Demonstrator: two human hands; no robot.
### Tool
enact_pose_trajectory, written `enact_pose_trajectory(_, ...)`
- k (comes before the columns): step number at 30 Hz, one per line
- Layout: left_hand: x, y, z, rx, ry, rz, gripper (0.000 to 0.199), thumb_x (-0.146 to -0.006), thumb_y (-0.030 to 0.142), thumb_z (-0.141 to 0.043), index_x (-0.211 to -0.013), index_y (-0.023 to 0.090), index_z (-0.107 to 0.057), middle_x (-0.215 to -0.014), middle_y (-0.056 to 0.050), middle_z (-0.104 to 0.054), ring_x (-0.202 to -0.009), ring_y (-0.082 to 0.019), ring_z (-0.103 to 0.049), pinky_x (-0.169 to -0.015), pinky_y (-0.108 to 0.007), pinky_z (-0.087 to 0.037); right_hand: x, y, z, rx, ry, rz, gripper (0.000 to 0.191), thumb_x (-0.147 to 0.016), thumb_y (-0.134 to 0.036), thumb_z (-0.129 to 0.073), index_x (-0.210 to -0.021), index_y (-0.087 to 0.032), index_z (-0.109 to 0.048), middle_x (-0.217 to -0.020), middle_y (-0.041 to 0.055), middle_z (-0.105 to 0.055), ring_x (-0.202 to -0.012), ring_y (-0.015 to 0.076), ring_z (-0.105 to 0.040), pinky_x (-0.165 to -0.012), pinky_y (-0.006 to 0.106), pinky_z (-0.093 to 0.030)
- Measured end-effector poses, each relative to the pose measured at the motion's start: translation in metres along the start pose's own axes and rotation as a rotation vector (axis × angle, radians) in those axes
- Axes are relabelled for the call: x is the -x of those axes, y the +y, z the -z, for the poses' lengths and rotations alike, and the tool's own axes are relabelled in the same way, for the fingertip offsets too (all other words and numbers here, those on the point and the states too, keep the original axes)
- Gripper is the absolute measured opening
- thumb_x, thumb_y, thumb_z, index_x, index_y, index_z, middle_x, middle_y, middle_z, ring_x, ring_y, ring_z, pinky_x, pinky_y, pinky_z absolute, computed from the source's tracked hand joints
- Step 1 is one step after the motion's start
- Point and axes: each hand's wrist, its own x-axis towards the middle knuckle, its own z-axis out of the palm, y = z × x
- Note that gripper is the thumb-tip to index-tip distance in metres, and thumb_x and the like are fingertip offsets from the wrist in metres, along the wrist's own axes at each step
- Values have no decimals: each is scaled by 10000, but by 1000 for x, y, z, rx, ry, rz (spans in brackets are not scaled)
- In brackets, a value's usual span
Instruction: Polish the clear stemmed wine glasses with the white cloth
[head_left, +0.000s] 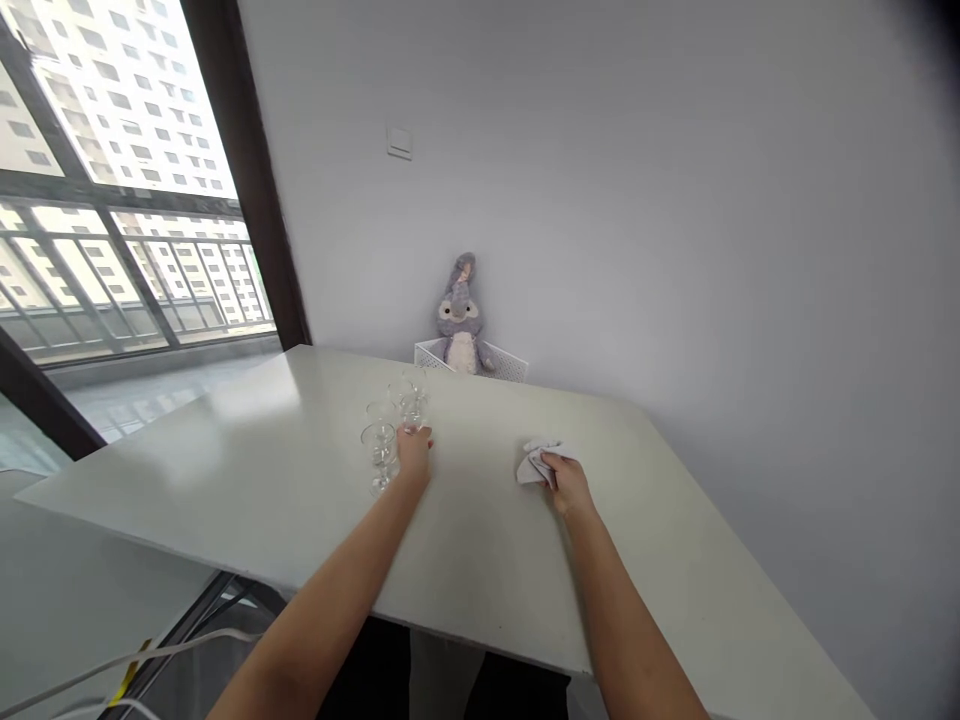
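Observation:
Several clear stemmed glasses stand in a cluster left of the middle of the pale table. My left hand is at the right side of this cluster, its fingers bent at the base of a glass; what they grip is too small to make out. Farther right, my right hand is closed on a crumpled white cloth, which is close to the tabletop.
A grey plush rabbit sits in a white perforated basket at the table's far edge, by the wall. A window with a railing is at the left. White cables hang below the table at the lower left.

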Motion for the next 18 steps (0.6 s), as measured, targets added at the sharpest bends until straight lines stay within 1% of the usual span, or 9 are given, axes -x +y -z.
enact_pose_trajectory(3,9,2,2,38,2,42,191,-676,140,-539,-799,219,-416,-899,-12,-471,-822,-109,-511,-669,-241,-449,0,0,-1,14,-2,-13,188,-466,-230,-642,-625,-150,-581,-540,-4,-586,-495,141,-519,-392,216,-319)
enact_pose_trajectory(6,26,1,10,83,6,110,183,-687,139,-527,-804,227,-416,-894,-26,-466,-838,-130,-513,-662,-263,-470,0,0,-1,15,-12,-22,199,-457,-231,-651,-625,-144,-589,-546,0,-590,-501,145,-525,-399,223,-333)
enact_pose_trajectory(10,44,1,29,124,-16,203,195,-687,127,-514,-827,229,-424,-845,-16,-486,-777,-118,-543,-679,-271,-481,3,0,-3,15,-19,-25,200,-447,-227,-662,-608,-139,-584,-530,-2,-579,-490,139,-516,-399,220,-326)
enact_pose_trajectory(14,45,7,50,135,-46,279,122,-707,139,-505,-803,204,-467,-784,-15,-517,-665,-93,-556,-657,-255,-481,3,1,-4,30,-42,-30,205,-455,-234,-664,-616,-131,-590,-543,10,-587,-509,143,-524,-439,234,-361)
enact_pose_trajectory(16,42,11,58,155,-97,321,118,-697,129,-526,-801,181,-506,-780,-24,-539,-632,-81,-556,-627,-231,-480,0,3,-3,52,-50,-12,201,-465,-235,-658,-621,-125,-594,-555,19,-594,-535,154,-536,-479,252,-391)
enact_pose_trajectory(18,41,14,66,182,-190,373,138,-678,113,-549,-809,157,-545,-795,-42,-566,-633,-86,-568,-599,-216,-480,-3,4,-1,84,-24,56,185,-490,-242,-643,-627,-126,-600,-584,33,-607,-590,175,-555,-546,280,-423)
